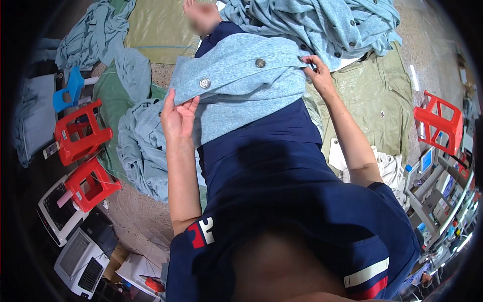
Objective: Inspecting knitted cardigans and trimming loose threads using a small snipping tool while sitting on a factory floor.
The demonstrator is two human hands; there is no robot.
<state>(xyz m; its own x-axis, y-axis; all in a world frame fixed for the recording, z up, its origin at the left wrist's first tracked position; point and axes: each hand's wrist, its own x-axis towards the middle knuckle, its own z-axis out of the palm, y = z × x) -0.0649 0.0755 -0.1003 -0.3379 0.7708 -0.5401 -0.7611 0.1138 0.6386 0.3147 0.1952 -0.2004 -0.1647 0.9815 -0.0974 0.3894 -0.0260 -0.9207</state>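
Observation:
A light blue knit cardigan point(236, 95) lies across my lap, its button band running sideways with two large round buttons on top. My left hand point(180, 116) is palm up at the band's left end, the edge of the knit between thumb and fingers, just below the silvery button point(205, 83). A darker button point(260, 63) sits further right on the band. My right hand point(319, 78) is closed at the cardigan's right end, fingertips pinched by the fabric. Something small and dark shows between those fingers, too small to name.
More blue buttoned knits point(322, 22) are heaped at the far right, with others point(143, 146) piled on my left. Green sheeting point(382, 95) covers part of the floor. Red stools point(83, 132) stand left, another point(440, 122) right. White cloth point(387, 168) lies by my right elbow.

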